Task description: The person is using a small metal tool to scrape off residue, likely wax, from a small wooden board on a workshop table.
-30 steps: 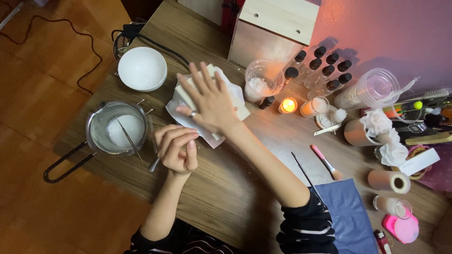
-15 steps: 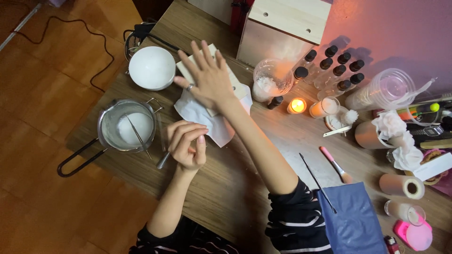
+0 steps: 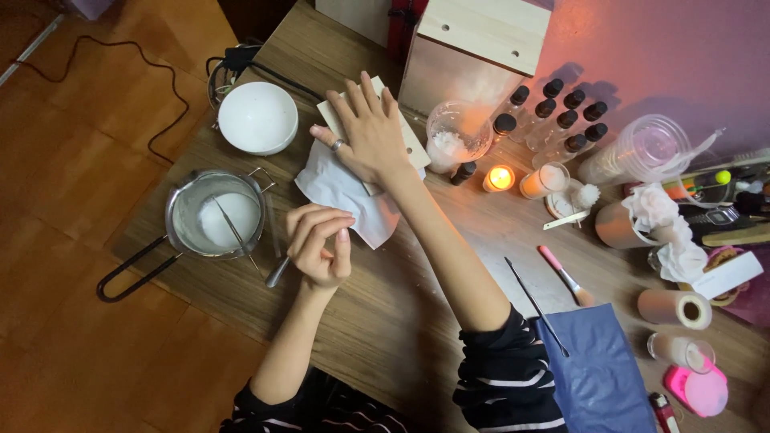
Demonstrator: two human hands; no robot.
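My right hand point(image 3: 369, 132) lies flat with fingers spread on a crumpled white paper sheet point(image 3: 341, 192) and a thin wooden board point(image 3: 413, 146); a ring shows on one finger. My left hand point(image 3: 321, 244) hovers just in front of the paper, fingers curled in against the thumb, with nothing visible in it. A metal spoon handle point(image 3: 277, 271) lies on the table right beside it. Left of it stands a metal saucepan point(image 3: 178, 210) holding white material and a thin metal tool.
A white bowl point(image 3: 258, 118) sits behind the saucepan. A wooden box point(image 3: 473, 48), a glass jar point(image 3: 457, 132), dark-capped bottles point(image 3: 561, 112) and a lit candle point(image 3: 499, 178) stand at the back. A pink brush point(image 3: 565, 277), a thin stick point(image 3: 536, 306) and a blue pouch point(image 3: 601, 377) lie right.
My right hand has slid slightly farther up the paper toward the board. My left hand stays beside the saucepan with fingers curled.
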